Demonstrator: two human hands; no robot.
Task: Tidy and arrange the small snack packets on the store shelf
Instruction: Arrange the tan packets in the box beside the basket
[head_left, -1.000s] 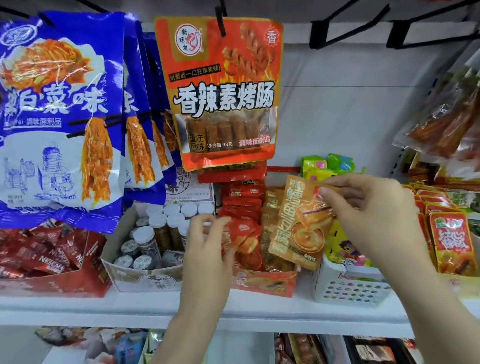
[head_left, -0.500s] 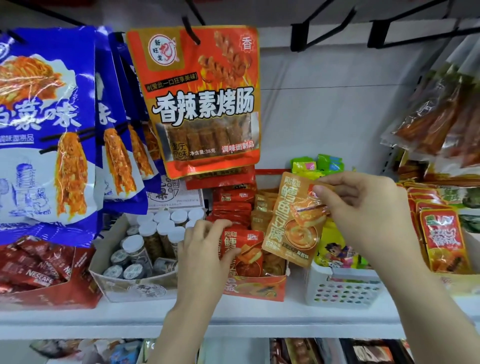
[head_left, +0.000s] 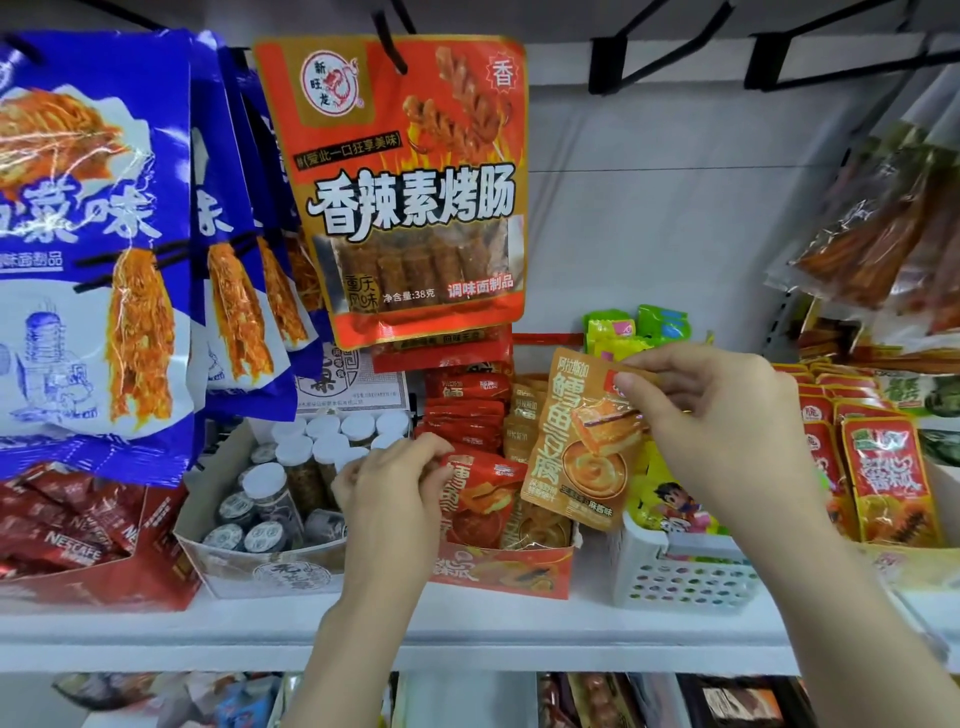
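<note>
Far left: red Nescafé carton (head_left: 88, 577) at the white shelf (head_left: 467, 623) front edge, under hanging blue bags (head_left: 93, 249); at least three are distinguishable. Next, an open box of white-capped jars (head_left: 291, 499), count unclear. One large orange-red bag (head_left: 410, 187) hangs above. Left hand (head_left: 389, 499), fingers curled, grips the red packet (head_left: 480, 499) standing at the front of the red display box (head_left: 504, 571), with red and tan rows packed behind. Right hand (head_left: 711, 415) pinches one tan packet (head_left: 582, 447) by its top corner, held up just above that box's right side. A white perforated basket (head_left: 685, 577) stands right of the box. Bare back wall above offers free room.
</note>
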